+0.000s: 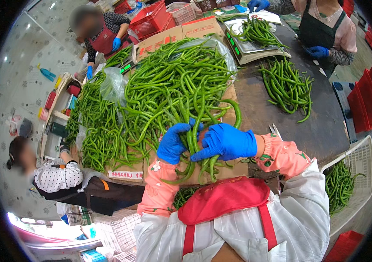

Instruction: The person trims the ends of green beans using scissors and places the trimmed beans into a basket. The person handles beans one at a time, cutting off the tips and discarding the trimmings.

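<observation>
My left hand (pixel 174 143), in a blue glove, is closed around a bunch of long green chili peppers (pixel 191 139) at the table's near edge. From the other side my right hand (pixel 227 141), gloved alike, grips peppers of the same bunch, its fingers partly hidden from view. Pepper tips hang below both hands, and one thick curved pepper (pixel 237 113) arches out above the right hand. Just beyond spreads a large heap of green peppers (pixel 173 78) on flattened cardboard (pixel 231 167). Right of the hands, scissors (pixel 275 131) lie partly behind my sleeve.
A pepper pile (pixel 285 86) rests on the dark tabletop (pixel 316 131). Behind it, a digital scale (pixel 254 52) bears more peppers. Co-workers stand at the far right (pixel 323 32), far left (pixel 107 32) and near left (pixel 58 173). A white basket (pixel 364 193) with peppers is at my right.
</observation>
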A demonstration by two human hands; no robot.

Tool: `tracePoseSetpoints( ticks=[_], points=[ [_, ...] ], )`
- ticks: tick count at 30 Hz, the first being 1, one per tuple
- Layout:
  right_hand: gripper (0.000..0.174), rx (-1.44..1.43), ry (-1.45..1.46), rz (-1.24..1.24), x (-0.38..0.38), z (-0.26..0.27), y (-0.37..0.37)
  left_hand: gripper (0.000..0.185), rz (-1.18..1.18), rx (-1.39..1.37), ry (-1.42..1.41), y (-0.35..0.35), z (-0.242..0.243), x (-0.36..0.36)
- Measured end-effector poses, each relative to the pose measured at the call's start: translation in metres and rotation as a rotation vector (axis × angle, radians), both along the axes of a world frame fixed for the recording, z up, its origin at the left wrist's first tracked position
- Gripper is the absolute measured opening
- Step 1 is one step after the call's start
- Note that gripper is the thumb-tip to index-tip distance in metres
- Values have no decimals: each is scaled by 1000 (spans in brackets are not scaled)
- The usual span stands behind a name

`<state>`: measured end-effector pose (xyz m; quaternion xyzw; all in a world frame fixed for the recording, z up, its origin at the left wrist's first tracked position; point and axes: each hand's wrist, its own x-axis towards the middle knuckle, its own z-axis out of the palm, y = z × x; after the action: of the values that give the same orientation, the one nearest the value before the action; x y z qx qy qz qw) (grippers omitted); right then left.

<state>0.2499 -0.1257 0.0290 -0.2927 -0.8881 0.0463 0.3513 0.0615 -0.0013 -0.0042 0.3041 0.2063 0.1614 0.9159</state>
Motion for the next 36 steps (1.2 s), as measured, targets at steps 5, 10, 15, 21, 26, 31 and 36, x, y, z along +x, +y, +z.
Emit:
tracePoseSetpoints(
  ticks=[5, 10, 15, 21, 26, 31, 36],
  points=[
    [56, -158, 343, -39, 25, 30, 9, 31, 149, -75, -19, 3, -3, -13],
    [30, -466, 1000, -162, 65, 46, 30, 27, 310, 77, 15, -2, 22, -19],
    [35, -782, 1010, -17, 114, 36, 34, 29, 268, 66, -102, 15, 25, -26],
    [37, -1088, 1076, 128, 85, 32, 41, 28, 129, -109, -310, 20, 34, -18],
    [29, -1341, 1213, 248, 19, 31, 63, 30, 148, 50, -131, 2, 17, 18],
    [31, -882, 1120, -113, -17, 1, 87, 36, 326, -69, -202, 2, -10, 18],
    [53, -457, 717, -346, -23, -35, 100, 38, 360, -141, -211, -12, -18, 15]
  ],
)
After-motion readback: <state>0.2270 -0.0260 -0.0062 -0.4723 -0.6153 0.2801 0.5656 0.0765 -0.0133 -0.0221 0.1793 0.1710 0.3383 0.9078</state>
